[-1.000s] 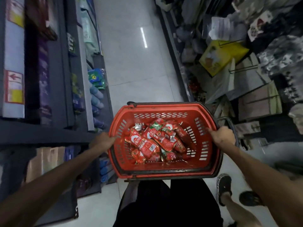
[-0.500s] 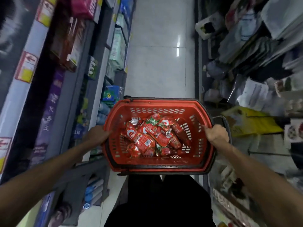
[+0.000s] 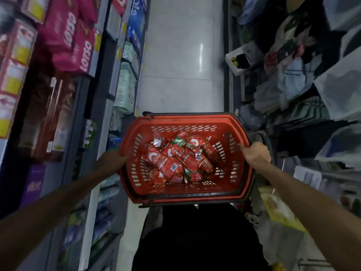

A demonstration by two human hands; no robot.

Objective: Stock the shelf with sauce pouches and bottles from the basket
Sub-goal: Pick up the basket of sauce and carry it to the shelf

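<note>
The person is holding both arms out in front, one on each side. The left hand point(image 3: 112, 160) is gripping the left edge of the red basket point(image 3: 185, 119). It is dark there, so how its fingers are lying is hard to tell. The right hand point(image 3: 256, 155) is gripping the right edge, with its back facing up and its fingers curling over the rim. The two hands are well apart, with the whole basket between them.

The basket is sitting level in front of the person's body, above the black trousers point(image 3: 195, 241). The red sauce pouches point(image 3: 175, 159) are lying in a loose pile at the bottom of the basket, in the middle, between the two hands. Neither hand is touching them. Some pouches are lying on top of others. A few are showing green at one end. It is too blurry to tell if any are bottles.

A shelf point(image 3: 91, 106) is standing on the left, just beside the left arm. Pink packs point(image 3: 68, 34) are sitting high up on it. The shiny white floor point(image 3: 179, 55) is running straight ahead past the basket. More goods are piling up on the right side.
</note>
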